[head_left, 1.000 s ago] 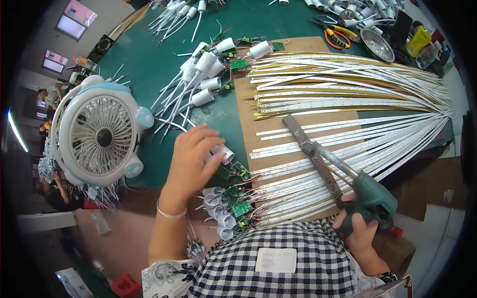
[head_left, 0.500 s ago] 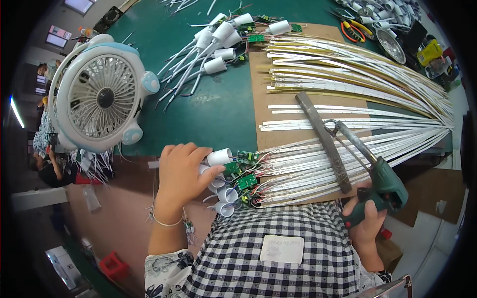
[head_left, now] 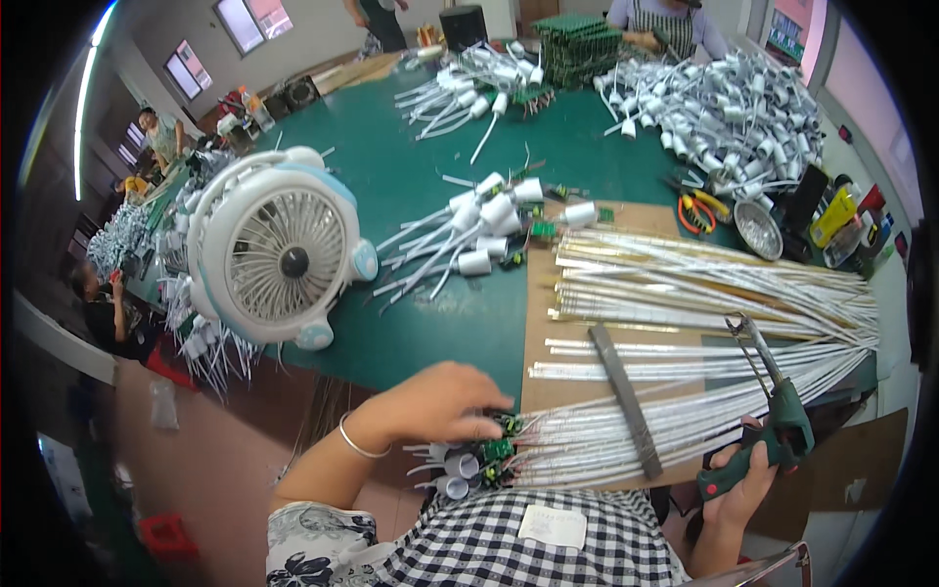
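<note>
My right hand point(head_left: 740, 486) grips the handle of a green soldering gun point(head_left: 785, 430), its metal tip pointing up and away over the ends of the strips. At the table's near edge, my left hand point(head_left: 445, 403) reaches over a cluster of white plastic lamp caps point(head_left: 455, 470), thumb and fingers stretched out and apart; it hides some caps. Small green circuit boards point(head_left: 497, 450) lie by its fingertips, wired to the white LED strips point(head_left: 587, 430). A dark flat bar point(head_left: 626, 403) lies across these strips.
A white fan point(head_left: 279, 249) stands at left. More lamp caps point(head_left: 479, 220) and yellowish strips point(head_left: 665, 284) lie beyond my hands. Pliers point(head_left: 696, 212), a metal bowl point(head_left: 758, 230) and a heap of lamp caps point(head_left: 724, 117) are at far right. A person point(head_left: 675, 29) sits across the table.
The view has tilted up, showing more of the far table. My left hand has shifted right toward the circuit boards. The soldering gun stays in my right hand, away from the bar.
</note>
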Available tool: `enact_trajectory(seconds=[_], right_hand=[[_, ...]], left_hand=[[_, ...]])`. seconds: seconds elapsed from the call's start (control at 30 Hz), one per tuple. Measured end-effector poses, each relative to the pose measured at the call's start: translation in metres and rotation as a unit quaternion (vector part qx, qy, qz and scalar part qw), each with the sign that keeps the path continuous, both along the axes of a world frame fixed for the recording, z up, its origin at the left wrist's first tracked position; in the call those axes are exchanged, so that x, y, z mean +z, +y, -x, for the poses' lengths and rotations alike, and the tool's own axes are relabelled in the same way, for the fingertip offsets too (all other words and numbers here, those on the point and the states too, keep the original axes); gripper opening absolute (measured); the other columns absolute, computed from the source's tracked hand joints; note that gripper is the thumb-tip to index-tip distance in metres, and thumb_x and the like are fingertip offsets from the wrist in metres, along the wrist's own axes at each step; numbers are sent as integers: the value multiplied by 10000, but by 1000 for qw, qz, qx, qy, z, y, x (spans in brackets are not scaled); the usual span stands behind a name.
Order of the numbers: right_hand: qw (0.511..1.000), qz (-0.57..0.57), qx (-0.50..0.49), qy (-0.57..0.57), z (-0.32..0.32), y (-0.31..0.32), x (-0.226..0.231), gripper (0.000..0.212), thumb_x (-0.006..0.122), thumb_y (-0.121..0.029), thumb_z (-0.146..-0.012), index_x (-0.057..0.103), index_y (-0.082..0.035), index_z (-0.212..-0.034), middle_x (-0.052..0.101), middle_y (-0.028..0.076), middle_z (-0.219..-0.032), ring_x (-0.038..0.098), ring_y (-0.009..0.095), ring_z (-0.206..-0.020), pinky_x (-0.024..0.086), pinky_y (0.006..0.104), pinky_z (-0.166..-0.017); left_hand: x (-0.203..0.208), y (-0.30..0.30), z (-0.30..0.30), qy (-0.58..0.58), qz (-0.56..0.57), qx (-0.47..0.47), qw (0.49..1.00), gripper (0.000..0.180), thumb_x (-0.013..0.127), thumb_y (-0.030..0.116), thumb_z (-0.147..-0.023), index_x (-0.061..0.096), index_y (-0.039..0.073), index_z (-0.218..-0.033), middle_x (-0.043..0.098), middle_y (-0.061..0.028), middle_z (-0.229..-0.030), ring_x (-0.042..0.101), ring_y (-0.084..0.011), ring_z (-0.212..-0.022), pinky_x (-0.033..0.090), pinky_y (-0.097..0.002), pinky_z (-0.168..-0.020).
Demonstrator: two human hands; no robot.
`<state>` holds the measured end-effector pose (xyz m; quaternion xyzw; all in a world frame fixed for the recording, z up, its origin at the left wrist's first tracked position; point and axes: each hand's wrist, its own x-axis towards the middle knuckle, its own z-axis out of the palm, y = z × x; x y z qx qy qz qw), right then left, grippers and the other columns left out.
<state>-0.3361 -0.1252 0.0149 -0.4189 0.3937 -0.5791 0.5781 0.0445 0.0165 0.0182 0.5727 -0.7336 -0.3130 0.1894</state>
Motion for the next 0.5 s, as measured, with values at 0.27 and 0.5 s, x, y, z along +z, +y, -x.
enact_trajectory(seconds=[0.27, 0.5], right_hand=[[999, 10, 36, -11, -15, -6, -3, 467, 513, -218, -973, 366, -47, -1382, 549, 128, -1216, 576, 120, -622, 484, 240, -476], [1000, -2, 18, 1, -10, -4, -8, 484, 508, -197, -962, 343, -12, -1378, 540, 173, -1211, 589, 136, -630, 509, 255, -489]], left_hand=[[-35, -121, -109, -298, 287, 388, 823, 223, 692, 137, -783, 636, 62, -986, 578, -123, -1040, 580, -336, -910, 472, -464, -739], [-2, -97, -71, -243, 391, 376, 804, 210, 574, 5, -799, 627, 74, -990, 574, -110, -812, 598, -332, -789, 492, -427, -673]])
